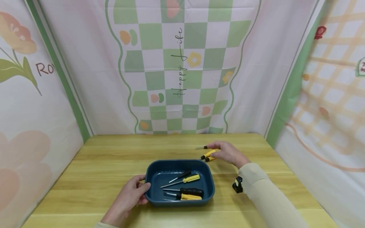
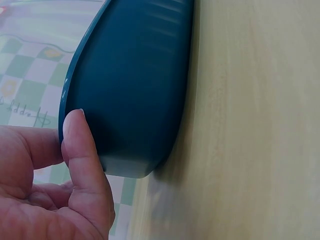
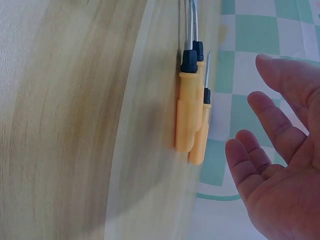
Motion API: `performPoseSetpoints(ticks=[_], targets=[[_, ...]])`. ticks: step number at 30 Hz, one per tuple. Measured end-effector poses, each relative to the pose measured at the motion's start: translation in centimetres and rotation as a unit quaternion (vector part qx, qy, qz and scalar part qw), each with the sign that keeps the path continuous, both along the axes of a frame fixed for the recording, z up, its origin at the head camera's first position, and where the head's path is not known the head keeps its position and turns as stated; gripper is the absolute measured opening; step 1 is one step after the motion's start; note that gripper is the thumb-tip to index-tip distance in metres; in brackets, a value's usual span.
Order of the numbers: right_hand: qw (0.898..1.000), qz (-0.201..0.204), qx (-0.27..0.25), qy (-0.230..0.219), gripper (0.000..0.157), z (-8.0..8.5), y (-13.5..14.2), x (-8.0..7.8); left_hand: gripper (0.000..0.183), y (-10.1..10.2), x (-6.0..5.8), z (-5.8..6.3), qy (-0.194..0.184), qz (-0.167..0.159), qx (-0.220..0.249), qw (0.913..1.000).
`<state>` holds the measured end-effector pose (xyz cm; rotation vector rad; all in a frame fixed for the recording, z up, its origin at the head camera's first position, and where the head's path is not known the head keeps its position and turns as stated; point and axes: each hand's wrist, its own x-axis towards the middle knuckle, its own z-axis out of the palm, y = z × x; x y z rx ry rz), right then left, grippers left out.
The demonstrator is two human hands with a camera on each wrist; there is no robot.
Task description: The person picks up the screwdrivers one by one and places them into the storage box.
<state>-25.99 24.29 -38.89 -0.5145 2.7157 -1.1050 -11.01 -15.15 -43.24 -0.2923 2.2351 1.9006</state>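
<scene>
A dark blue plastic tray [image 1: 179, 204] stands on the table, and my left hand [image 1: 132, 193] grips its left rim, the thumb [image 2: 80, 145] against the wall in the left wrist view. Inside lie several screwdrivers, among them a yellow-handled one [image 1: 191, 179] and a thick black-handled one [image 1: 192, 192]. Beyond the tray's far right corner, three yellow-handled screwdrivers [image 3: 187, 112] lie close together on the wood. Over them hovers my right hand [image 1: 228, 154], its fingers loosely bent; the right wrist view shows a gap between it and the handles.
The wooden table [image 1: 108, 158] ends at a checked fabric backdrop [image 1: 182, 79]. Fabric walls also rise at the left and right sides. A small black device [image 1: 237, 184] shows at the right wrist, beside the sleeve [image 1: 265, 190].
</scene>
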Motion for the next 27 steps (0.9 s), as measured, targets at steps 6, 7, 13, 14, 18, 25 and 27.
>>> performPoseSetpoints(ticks=[6, 7, 13, 14, 18, 25, 27], targets=[[1.0, 0.001, 0.007, 0.012, 0.041, -0.5, 0.2, -0.2, 0.049, 0.0, 0.0, 0.2, -0.008, 0.0, -0.001, 1.0], [1.0, 0.001, 0.006, 0.014, 0.04, -0.5, 0.2, -0.3, 0.049, 0.0, 0.0, 0.2, -0.007, 0.0, -0.001, 1.0], [1.0, 0.002, 0.008, 0.012, 0.039, -1.0, 0.3, -0.5, 0.048, 0.0, 0.1, 0.1, -0.005, -0.002, 0.005, 1.0], [1.0, 0.001, 0.008, 0.012, 0.039, -1.1, 0.3, -0.5, 0.048, -0.1, 0.1, 0.1, -0.005, -0.004, 0.006, 1.0], [1.0, 0.0, 0.017, 0.023, 0.037, -1.4, 0.4, -0.7, 0.049, -0.1, 0.0, 0.0, -0.006, -0.006, 0.004, 1.0], [0.999, -0.005, 0.044, 0.032, 0.036, -2.0, 0.5, -1.0, 0.049, -0.2, 0.0, -0.2, 0.0, -0.004, 0.008, 1.0], [0.998, -0.008, 0.047, 0.028, 0.035, -2.1, 0.5, -1.1, 0.049, -0.2, 0.0, -0.2, 0.001, -0.003, 0.008, 1.0]])
